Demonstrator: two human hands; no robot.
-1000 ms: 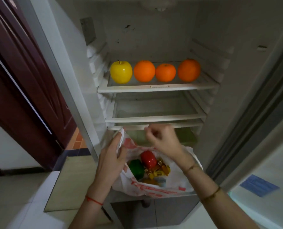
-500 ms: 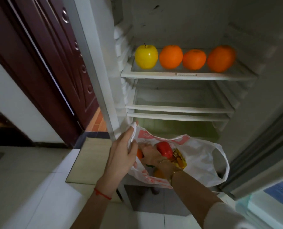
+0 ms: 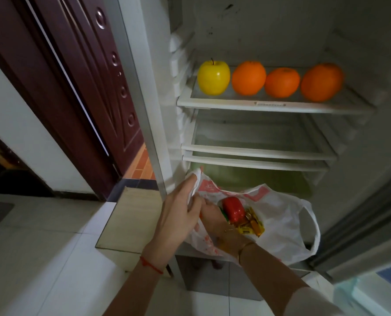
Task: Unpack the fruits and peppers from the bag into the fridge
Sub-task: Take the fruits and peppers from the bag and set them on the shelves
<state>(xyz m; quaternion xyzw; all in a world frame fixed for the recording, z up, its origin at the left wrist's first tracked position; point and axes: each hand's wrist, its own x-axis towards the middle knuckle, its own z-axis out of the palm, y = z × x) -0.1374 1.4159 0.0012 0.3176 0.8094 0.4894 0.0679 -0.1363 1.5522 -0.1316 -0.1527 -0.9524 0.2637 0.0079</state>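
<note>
A white plastic bag (image 3: 281,224) with red print rests at the foot of the open fridge. My left hand (image 3: 178,215) pinches its left rim and holds it open. My right hand (image 3: 215,221) reaches down inside the bag, fingers hidden behind my left hand, so what it grips cannot be seen. A red pepper (image 3: 233,209) lies in the bag beside my right hand, with a sliver of green pepper (image 3: 224,213) and yellow wrapped items (image 3: 251,226). On the top shelf (image 3: 270,105) stand a yellow apple (image 3: 213,78) and three oranges (image 3: 248,78).
Two bare glass shelves (image 3: 258,151) sit below the fruit shelf, with a greenish drawer (image 3: 247,176) under them. A dark red door (image 3: 80,76) stands at left past the fridge's side wall. The fridge door (image 3: 372,258) is at right. Pale tiled floor lies below.
My right hand went from the bag's rim down into the bag. The view shifted left and closer to the fridge. My left hand kept its hold on the rim.
</note>
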